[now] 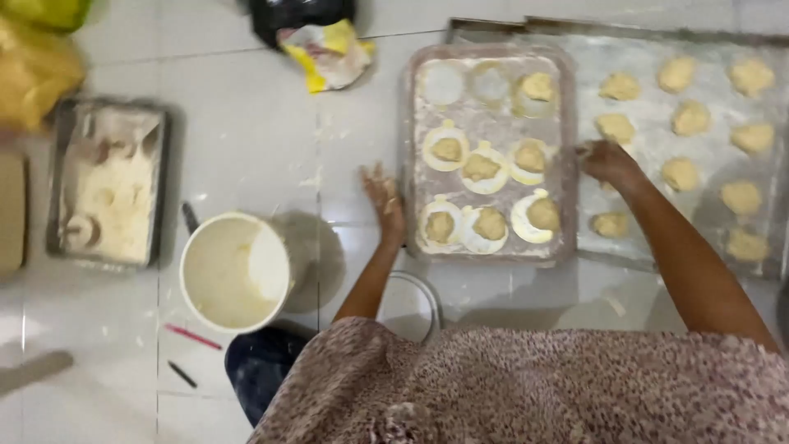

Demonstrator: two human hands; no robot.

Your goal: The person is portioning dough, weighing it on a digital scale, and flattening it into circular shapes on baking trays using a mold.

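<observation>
1. While the left hand (385, 200) rested flat and released against the floured tray (490, 247), the right hand (606, 161) hovered at its far edge; whether those fingers gripped anything, I couldn't tell.
2. Steadying both sides kept the filled dough rounds (482, 170) from sliding, I judged.
3. Up top lay a crumpled yellow-and-white packet (329, 54); a white bucket (235, 271) stood on the floor, left.

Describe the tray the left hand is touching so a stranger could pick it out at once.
On the white tiled floor, find the floured tray between the left hand and the right hand. Unlike the larger tray to its right with bare dough lumps, its dough pieces sit on pale round discs.
</observation>
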